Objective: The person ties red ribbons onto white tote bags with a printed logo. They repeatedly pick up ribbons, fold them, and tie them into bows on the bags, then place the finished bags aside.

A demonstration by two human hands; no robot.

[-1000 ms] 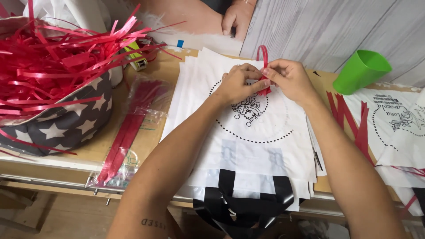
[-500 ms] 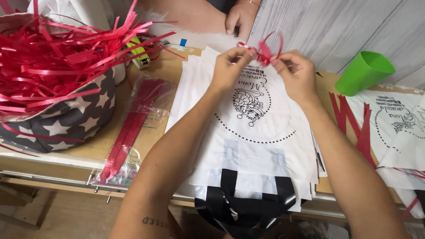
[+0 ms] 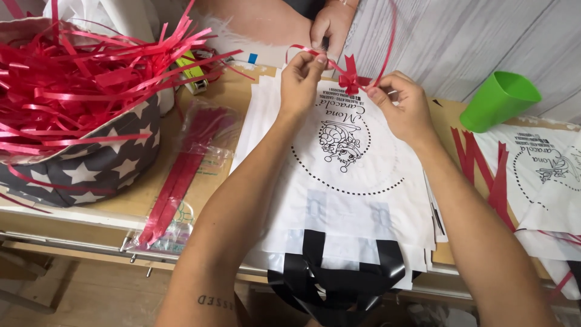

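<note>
A red ribbon bow is held just above the far edge of a stack of white bags printed with a black drawing in a dotted circle. The left hand has a narrow grip, thumb and forefinger pinched on one ribbon tail; the right hand pinches the other side of the bow, where a loose loop arcs up and away. The bags lie on the tabletop (black handles hang over its near edge). To the left lies a clear packet of red strips, and further left a star-patterned basket full of red ribbon. At far right stand a green cup and more printed bags. Another person's hand rests at the far edge.
</note>
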